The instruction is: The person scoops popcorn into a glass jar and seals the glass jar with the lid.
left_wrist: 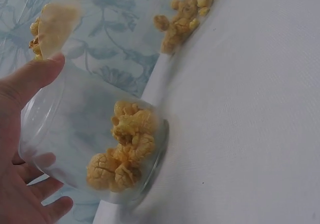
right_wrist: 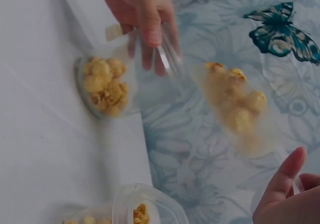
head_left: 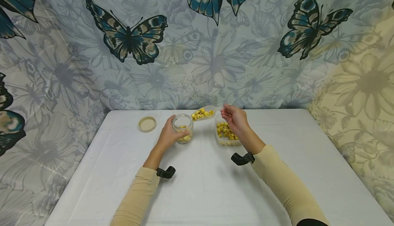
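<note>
Here's the left hand (head_left: 170,132), thumb and fingers curved around the glass jar (head_left: 186,130), a firm hold about its side! The jar sits mouth up on the white table (head_left: 197,185), a little popcorn (left_wrist: 125,149) gathered at its bottom. And over on the jar's right, the right hand (head_left: 235,118) is up in the air, thumb and fingers nearly closed, pinching the thin handle of a clear scoop (head_left: 211,108). That scoop is loaded, a heap of yellow popcorn pieces in its bowl, its front end just beside the jar's mouth! Below the right hand, to the right of the jar and apart from it, sits an open plastic tub (head_left: 219,142), with more popcorn inside. Look left of the jar: the round lid (head_left: 147,124) lies well apart from it. Behind the jar, a butterfly-patterned cloth (head_left: 184,65) hangs beyond the table.
</note>
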Motion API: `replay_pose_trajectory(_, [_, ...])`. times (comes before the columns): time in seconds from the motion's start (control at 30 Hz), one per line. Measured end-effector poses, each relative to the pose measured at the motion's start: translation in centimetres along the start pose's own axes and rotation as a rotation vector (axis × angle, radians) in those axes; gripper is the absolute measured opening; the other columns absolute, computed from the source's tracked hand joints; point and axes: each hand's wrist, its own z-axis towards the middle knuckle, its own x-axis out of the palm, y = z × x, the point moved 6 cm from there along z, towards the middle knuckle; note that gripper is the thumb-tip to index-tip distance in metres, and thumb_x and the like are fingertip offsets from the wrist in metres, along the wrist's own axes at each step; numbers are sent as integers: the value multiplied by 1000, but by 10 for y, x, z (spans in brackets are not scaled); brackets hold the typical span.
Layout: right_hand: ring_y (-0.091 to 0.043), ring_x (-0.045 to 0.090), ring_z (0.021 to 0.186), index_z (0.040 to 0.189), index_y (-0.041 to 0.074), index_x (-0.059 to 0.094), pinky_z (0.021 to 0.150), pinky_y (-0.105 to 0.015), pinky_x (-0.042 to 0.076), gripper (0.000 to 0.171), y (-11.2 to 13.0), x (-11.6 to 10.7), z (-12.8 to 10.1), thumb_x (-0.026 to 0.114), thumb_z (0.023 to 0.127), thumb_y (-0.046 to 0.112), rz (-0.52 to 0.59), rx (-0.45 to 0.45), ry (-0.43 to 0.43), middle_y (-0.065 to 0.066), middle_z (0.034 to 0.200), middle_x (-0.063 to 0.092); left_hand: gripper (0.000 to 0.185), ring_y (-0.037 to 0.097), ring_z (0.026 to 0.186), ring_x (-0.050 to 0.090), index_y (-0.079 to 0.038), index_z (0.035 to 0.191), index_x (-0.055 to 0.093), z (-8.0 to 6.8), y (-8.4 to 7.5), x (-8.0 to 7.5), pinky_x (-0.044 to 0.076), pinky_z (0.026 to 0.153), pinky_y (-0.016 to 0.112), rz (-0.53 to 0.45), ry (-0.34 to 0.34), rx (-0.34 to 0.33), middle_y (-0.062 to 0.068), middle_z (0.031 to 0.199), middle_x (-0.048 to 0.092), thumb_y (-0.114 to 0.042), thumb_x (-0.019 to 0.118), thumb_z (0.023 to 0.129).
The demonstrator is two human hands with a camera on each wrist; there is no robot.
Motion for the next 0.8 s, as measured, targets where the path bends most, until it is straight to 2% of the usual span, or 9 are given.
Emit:
replay_pose_trajectory(0.2, [-10,64,58,89,3,63,58,-16,55,13,1,3,0,55,98,7,-9,-35,11,-4,68,67,101,34,141,38,-8,150,28,-1,2,0,32,115,54,-34,-9,8,15,151,40,-39,84,73])
replay_pose_trajectory(0.4, [-8,63,61,98,2,61,59,-15,55,9,4,13,-4,55,99,9,-114,-89,4,-1,69,66,98,34,139,40,-10,150,29,-2,1,2,33,114,54,-35,7,14,15,149,42,-40,83,74])
replay_pose_trajectory(0.57, [-7,63,59,106,-3,59,58,-16,55,16,8,23,-8,56,98,11,-203,-169,-13,1,68,66,99,34,139,40,-8,150,29,-1,2,1,33,114,54,-13,15,14,16,149,43,-42,83,74])
replay_pose_trajectory(0.8, [-7,63,58,103,-1,62,59,-17,55,14,14,36,-12,60,97,12,-258,-235,29,1,68,67,100,33,138,42,-9,149,29,0,3,0,35,114,52,-11,26,8,14,147,44,-44,83,73])
